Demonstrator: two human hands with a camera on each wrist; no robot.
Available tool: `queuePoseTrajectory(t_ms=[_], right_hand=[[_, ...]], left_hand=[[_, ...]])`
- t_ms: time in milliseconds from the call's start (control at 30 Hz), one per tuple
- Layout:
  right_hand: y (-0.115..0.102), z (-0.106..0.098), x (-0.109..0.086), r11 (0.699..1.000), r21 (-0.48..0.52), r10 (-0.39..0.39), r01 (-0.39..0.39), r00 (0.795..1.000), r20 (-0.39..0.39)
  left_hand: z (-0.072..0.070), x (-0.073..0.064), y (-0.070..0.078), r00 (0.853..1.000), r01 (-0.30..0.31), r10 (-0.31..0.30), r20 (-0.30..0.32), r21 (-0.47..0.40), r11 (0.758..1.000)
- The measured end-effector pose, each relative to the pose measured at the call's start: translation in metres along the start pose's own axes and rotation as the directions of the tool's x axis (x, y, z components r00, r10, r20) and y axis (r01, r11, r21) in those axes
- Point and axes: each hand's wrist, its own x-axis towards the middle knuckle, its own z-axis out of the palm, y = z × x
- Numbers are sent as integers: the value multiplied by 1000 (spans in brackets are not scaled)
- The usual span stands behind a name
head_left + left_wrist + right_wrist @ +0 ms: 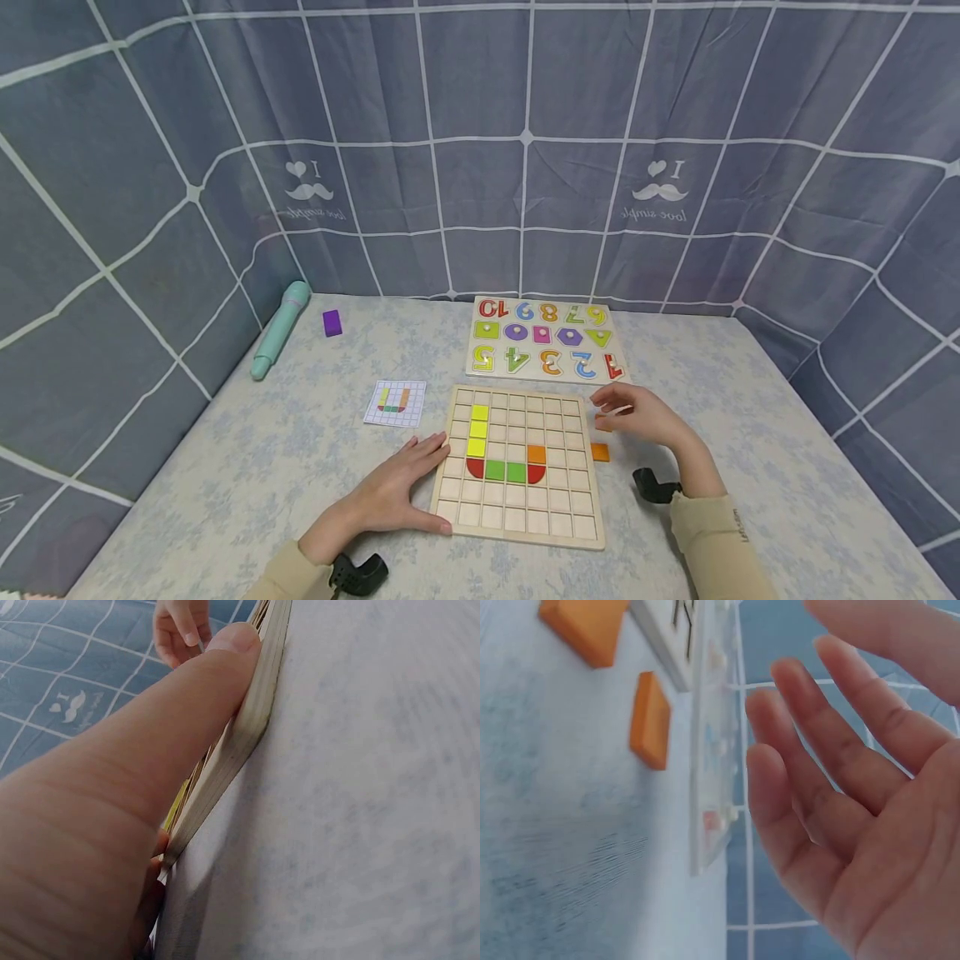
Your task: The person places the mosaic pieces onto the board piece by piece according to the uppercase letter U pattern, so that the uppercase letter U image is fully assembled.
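A wooden grid board (517, 521) lies on the table between my hands. Set in its cells are yellow squares (477, 430), green squares (506, 472), two red rounded tiles (476, 468) and one orange square (536, 454). My left hand (397, 492) rests at the board's left edge, fingers spread, its thumb (202, 675) against the side. Above the table, just off the board's upper right corner, my right hand (641, 414) has loosely bent fingers and holds nothing. Near it lie one orange tile (651, 724) and another orange tile (600, 452), partly cut off in the right wrist view.
Behind the board lies a number-and-shape puzzle (547, 340). To the left is a pattern card (395, 403) showing a coloured U shape. Farther back are a purple block (332, 323) and a teal cylinder (281, 331). Grey-blue checked cloth (480, 183) hangs around the table.
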Motion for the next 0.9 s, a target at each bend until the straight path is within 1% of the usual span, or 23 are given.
queuePoseTrajectory(t_ms=[233,333,467,633,900], right_hand=[[13,2,3,998,-10,61,-62,998,-33],[18,3,4,996,-18,92,-92,995,-35],[20,4,3,993,-29,114,-115,993,-36],[21,6,2,991,-26,130,-131,991,-35],[28,7,3,990,-36,133,-134,990,-38]], left_hand=[[0,0,0,1000,3,-3,3,-8,1000],[-1,0,1,1000,3,-3,6,-11,1000],[-1,-1,1,1000,3,-2,10,-13,1000],[-1,-1,1,1000,3,-3,11,-16,1000],[-1,0,1,1000,0,1,10,-12,1000]])
